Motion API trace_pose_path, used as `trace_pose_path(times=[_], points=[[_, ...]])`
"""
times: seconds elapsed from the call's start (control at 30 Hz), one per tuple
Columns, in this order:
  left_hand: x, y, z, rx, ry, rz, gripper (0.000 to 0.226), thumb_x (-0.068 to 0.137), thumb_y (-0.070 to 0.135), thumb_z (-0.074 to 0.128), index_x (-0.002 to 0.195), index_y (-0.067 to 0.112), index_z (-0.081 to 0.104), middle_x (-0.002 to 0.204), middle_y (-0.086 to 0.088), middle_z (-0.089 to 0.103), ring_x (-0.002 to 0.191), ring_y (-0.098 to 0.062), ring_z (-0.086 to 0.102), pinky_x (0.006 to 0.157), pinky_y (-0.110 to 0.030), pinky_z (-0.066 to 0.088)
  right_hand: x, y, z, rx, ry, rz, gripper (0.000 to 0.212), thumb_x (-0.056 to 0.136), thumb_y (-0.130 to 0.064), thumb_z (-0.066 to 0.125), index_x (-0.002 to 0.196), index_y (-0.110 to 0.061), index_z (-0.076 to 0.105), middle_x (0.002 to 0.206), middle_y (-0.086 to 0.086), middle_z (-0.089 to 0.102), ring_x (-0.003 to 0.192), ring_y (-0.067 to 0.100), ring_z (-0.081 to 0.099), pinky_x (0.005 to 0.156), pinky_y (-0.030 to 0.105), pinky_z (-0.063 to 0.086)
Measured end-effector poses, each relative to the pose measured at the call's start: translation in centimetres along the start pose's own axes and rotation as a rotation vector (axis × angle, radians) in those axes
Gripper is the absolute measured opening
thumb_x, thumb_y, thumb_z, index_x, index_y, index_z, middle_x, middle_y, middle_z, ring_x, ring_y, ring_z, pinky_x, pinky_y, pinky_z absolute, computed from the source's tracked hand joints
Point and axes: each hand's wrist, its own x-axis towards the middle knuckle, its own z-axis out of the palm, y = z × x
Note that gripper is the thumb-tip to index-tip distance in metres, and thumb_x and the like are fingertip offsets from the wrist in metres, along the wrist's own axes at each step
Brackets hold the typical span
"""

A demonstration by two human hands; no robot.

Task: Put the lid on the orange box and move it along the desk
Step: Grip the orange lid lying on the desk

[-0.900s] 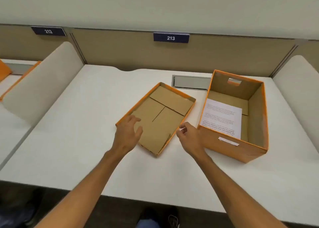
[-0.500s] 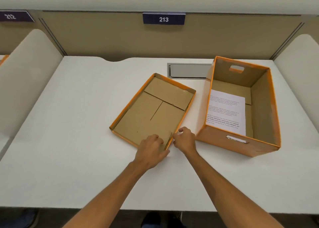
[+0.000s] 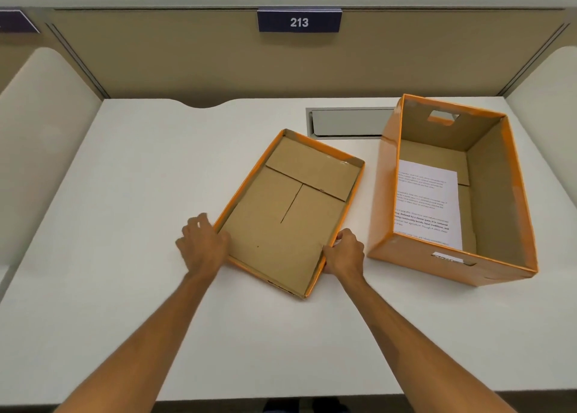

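Observation:
The orange lid [image 3: 290, 212] lies upside down on the white desk [image 3: 125, 169], brown cardboard inside facing up, turned at an angle. My left hand [image 3: 203, 245] grips its left rim near the front corner. My right hand [image 3: 343, 253] grips its right rim near the front. The open orange box [image 3: 452, 269] stands just right of the lid, with a printed paper sheet [image 3: 427, 203] lying inside it and a handle cutout in its far wall.
A grey cable hatch [image 3: 349, 122] is set into the desk behind the lid. White side dividers [image 3: 40, 150] flank the desk on the left and right. A tan back panel carries a sign reading 213 [image 3: 299, 22].
My left hand slid from the lid's front edge to its left rim. My right hand closed on the right rim. The lid's near end has come toward me.

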Motion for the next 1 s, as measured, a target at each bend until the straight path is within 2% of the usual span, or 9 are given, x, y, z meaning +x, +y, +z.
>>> trace_pose_path(times=[0.17,0.27,0.37,0.47,0.57,0.67,0.8,0.9,1.0], points=[[1.9,-1.5,-0.1,-0.143,-0.050,-0.197,0.027,0.089,0.023,0.062,0.111,0.011,0.072,0.108,-0.014,0.074,0.099,-0.033,0.065,0.087,-0.040,0.045,0.7,-0.1,0.1,-0.017,0.018,0.018,0.018,0.086,-0.012,0.067,0.100,-0.006,0.058,0.100,0.013,0.065,0.084,0.029,0.060,0.067,0.034,0.051],[2.3,-1.8,0.2,-0.379,-0.144,-0.270,0.025,0.087,0.021,0.068,0.106,0.006,0.075,0.100,-0.015,0.074,0.085,-0.027,0.061,0.074,-0.035,0.048,1.1,-0.2,-0.2,-0.016,0.032,0.016,0.016,0.087,-0.012,0.066,0.099,-0.006,0.057,0.098,0.015,0.067,0.088,0.033,0.064,0.071,0.037,0.055],[2.9,-1.9,-0.4,-0.726,-0.192,-0.371,0.012,0.083,0.016,0.069,0.084,0.006,0.073,0.082,-0.010,0.068,0.082,-0.029,0.060,0.070,-0.035,0.048,1.5,-0.4,-0.6,-0.010,0.033,0.008,0.015,0.086,-0.014,0.067,0.096,-0.011,0.056,0.095,0.013,0.069,0.088,0.033,0.064,0.072,0.036,0.054],[2.2,-1.2,-1.6,-1.132,-0.280,-0.337,0.001,0.083,0.013,0.070,0.083,0.012,0.069,0.091,-0.006,0.066,0.089,-0.025,0.062,0.070,-0.036,0.055,1.9,-1.1,-0.8,0.038,0.040,0.018,0.018,0.085,-0.017,0.072,0.098,-0.010,0.061,0.091,0.011,0.070,0.087,0.032,0.066,0.070,0.032,0.051],[0.7,0.8,-2.7,-1.368,-0.266,-0.225,0.021,0.084,0.001,0.069,0.095,0.018,0.063,0.102,-0.004,0.064,0.089,-0.021,0.064,0.064,-0.035,0.059,2.3,-2.2,-0.6,0.093,0.040,0.023,0.020,0.086,-0.015,0.072,0.102,-0.007,0.065,0.092,0.011,0.071,0.088,0.032,0.068,0.072,0.034,0.055],[-0.3,3.6,-4.1,-1.345,-0.077,-0.162,0.029,0.085,-0.004,0.065,0.098,0.021,0.059,0.091,-0.001,0.061,0.080,-0.021,0.060,0.063,-0.033,0.054,2.2,-3.3,-1.0,0.104,-0.001,0.055,0.032,0.089,-0.017,0.068,0.118,-0.006,0.063,0.111,0.017,0.070,0.089,0.031,0.066,0.080,0.038,0.058],[-1.6,6.6,-6.0,-1.070,0.152,0.125,0.031,0.085,0.008,0.066,0.093,0.037,0.057,0.072,0.004,0.058,0.059,-0.005,0.053,0.056,-0.019,0.046,0.7,-6.2,-3.0,-0.086,0.092,-0.119,0.048,0.093,-0.029,0.060,0.137,-0.012,0.053,0.131,0.010,0.060,0.116,0.029,0.059,0.091,0.039,0.047],[-3.1,9.2,-7.1,-0.957,0.285,0.339,0.023,0.088,0.012,0.064,0.102,0.028,0.057,0.068,0.006,0.055,0.055,-0.002,0.054,0.051,-0.007,0.042,-0.5,-10.3,-6.0,0.198,0.090,-0.293,0.035,0.093,-0.030,0.063,0.124,-0.014,0.065,0.115,0.005,0.070,0.106,0.022,0.066,0.093,0.043,0.055],[-4.6,11.5,-7.5,-0.857,0.336,0.529,0.025,0.088,0.021,0.060,0.112,0.013,0.059,0.078,0.000,0.061,0.054,-0.007,0.055,0.054,-0.001,0.041,-2.1,-14.2,-9.3,0.550,-0.033,-0.323,0.022,0.096,-0.034,0.062,0.103,-0.017,0.074,0.091,0.001,0.075,0.090,0.021,0.074,0.080,0.039,0.064]])
